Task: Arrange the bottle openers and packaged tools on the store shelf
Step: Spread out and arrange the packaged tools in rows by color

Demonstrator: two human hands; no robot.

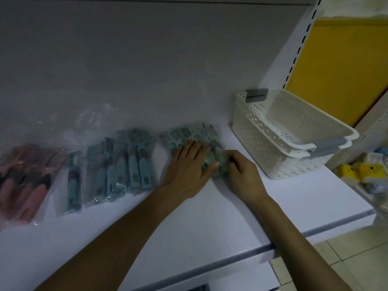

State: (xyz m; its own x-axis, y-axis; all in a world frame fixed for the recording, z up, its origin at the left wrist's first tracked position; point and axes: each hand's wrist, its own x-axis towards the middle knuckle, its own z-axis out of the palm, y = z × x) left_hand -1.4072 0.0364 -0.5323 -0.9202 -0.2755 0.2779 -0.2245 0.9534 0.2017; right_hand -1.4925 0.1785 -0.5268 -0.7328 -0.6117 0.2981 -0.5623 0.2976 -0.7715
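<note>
Surface: a white store shelf (210, 217), flat, with a grey strip along its front edge, under dim light. Behind it rises a pale back panel (147, 59). A slotted upright (302, 43) closes the right end, with a yellow wall (340, 70) beyond and tiled floor (357, 259) below right. Stock lies in three colour groups along the shelf, all in clear wrappers. The pink packets (27, 177) are at the far left. The blue packets (119, 164) are in the middle, fanned and overlapping, and one single blue packet (74, 181) lies apart between those two groups. The green packets (189, 133) are furthest right, close to the back panel. The left hand (186, 166) rests flat on the green packets, its fingers (195, 145) straight and slightly spread, pressing down. The right hand (243, 175) is just beside it at the near right corner of the same pile. Its fingers (231, 158) are curled and pinch the wrapper end of what appears to be the outermost packet. Crumpled clear plastic (92, 116) lies against the back panel behind the blue group. Obstruction: two nested cream perforated baskets (273, 148) with grey handles stand near the right of the green pile, tilted toward the shelf's right end. Small yellow goods (365, 171) sit on a lower shelf further right, too blurred to identify.
</note>
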